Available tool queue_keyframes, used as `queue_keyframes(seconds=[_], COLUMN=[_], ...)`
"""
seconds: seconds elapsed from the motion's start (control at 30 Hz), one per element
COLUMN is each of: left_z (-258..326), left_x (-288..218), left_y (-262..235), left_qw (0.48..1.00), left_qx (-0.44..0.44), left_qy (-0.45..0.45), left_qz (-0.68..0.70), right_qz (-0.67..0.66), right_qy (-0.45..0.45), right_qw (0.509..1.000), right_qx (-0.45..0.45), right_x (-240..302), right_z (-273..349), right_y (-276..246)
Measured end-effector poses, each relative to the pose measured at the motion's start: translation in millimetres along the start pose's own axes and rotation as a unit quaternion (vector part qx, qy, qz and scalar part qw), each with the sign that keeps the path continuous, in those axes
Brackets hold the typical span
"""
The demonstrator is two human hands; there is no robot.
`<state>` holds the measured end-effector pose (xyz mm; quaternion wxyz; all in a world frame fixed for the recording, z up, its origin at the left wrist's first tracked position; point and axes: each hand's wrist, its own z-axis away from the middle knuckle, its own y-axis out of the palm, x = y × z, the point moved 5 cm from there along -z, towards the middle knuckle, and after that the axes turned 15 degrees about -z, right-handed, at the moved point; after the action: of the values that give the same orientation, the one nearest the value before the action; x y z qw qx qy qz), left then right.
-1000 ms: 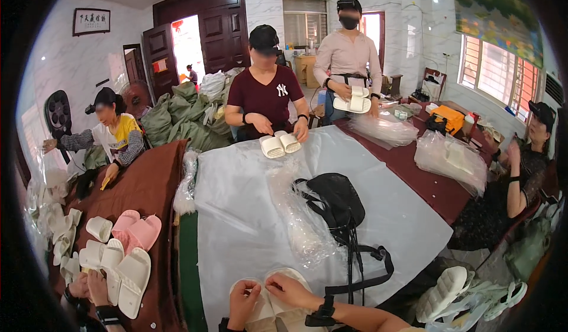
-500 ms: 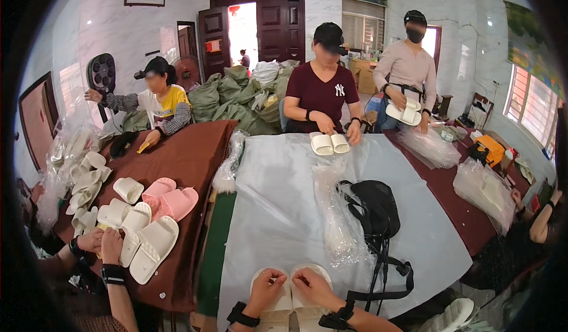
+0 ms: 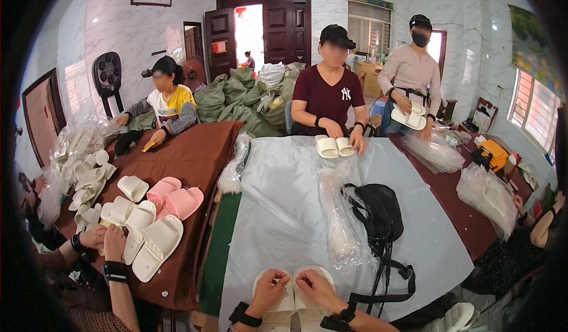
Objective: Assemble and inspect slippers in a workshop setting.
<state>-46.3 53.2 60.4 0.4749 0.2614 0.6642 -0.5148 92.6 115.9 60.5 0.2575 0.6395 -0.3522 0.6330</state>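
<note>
Cream slippers: side by side at bottom centre of my frame, on the grey-covered tabletop.
Left hand: fingers curled in, over the left one; I can't tell whether it grips anything.
Right hand: likewise curled, over the other; hold unclear to me.
Black bag: right of centre.

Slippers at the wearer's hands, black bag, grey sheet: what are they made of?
Slippers: likely moulded foam plastic; matte, thick, even-coloured. Black bag: probably synthetic fabric; dull, lying slack. Grey sheet: plastic film or coated cloth, can't tell; soft sheen.
</note>
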Motion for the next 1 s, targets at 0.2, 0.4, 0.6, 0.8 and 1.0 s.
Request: queue_keyframes(seconds=[0.2, 0.4, 0.6, 0.8, 1.0], left_z=[-3, -2, -5, -6, -8], left_x=[3, 9, 6, 11, 21], left_y=[6, 1, 7, 5, 8], left_qw=[0.995, 0.999, 0.995, 0.998, 0.998], left_qx=[0.028, -0.019, 0.025, 0.006, 0.002], left_qy=[0.062, 0.005, 0.058, 0.047, 0.034], left_qz=[-0.076, -0.038, -0.073, -0.035, -0.059], right_qz=[0.011, 0.005, 0.013, 0.007, -0.022], right_qy=[0.012, 0.005, 0.011, 0.002, -0.059], right_qw=[1.0, 1.0, 1.0, 1.0, 0.998], right_qx=[0.002, -0.008, 0.0, 0.003, -0.005], right_x=[-5, -1, -2, -3, -6], right_z=[0, 0, -1, -2, -1], right_y=[1, 0, 0, 0, 1])
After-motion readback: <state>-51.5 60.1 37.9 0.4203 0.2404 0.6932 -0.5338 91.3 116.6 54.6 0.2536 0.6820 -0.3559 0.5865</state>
